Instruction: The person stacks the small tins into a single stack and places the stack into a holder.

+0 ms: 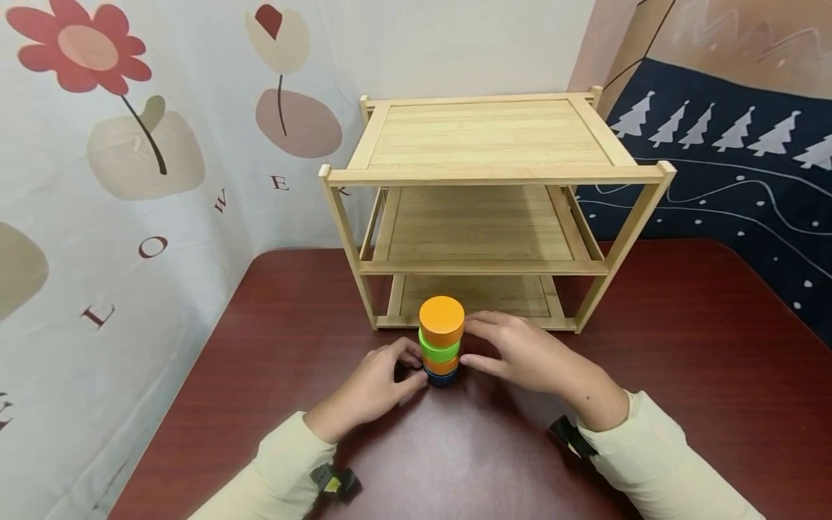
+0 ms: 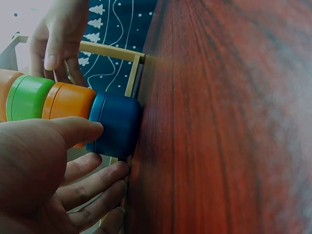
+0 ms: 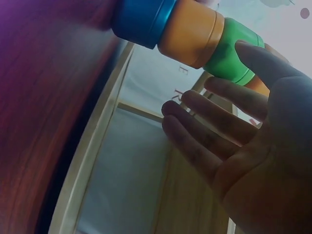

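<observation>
Several round lidded containers stand in one upright stack on the table. The head view shows an orange container [image 1: 442, 321] on top, then a green container [image 1: 440, 352], a second orange container [image 2: 71, 101] and a dark blue container [image 2: 117, 124] at the bottom. At the lower left of the stack is my left hand [image 1: 372, 386], its thumb against the blue container and its relaxed fingers beside the base. To the right, my right hand [image 1: 520, 352] has its thumb and index finger beside the green container, the other fingers loosely extended. Whether the right fingertips touch it, I cannot tell.
Right behind the stack rises a three-tier wooden shelf [image 1: 484, 177], its front legs on the dark red table [image 1: 279, 310]. A printed curtain [image 1: 214, 108] hangs at the back and left, with a dark tree-patterned cloth [image 1: 715, 166] at the right.
</observation>
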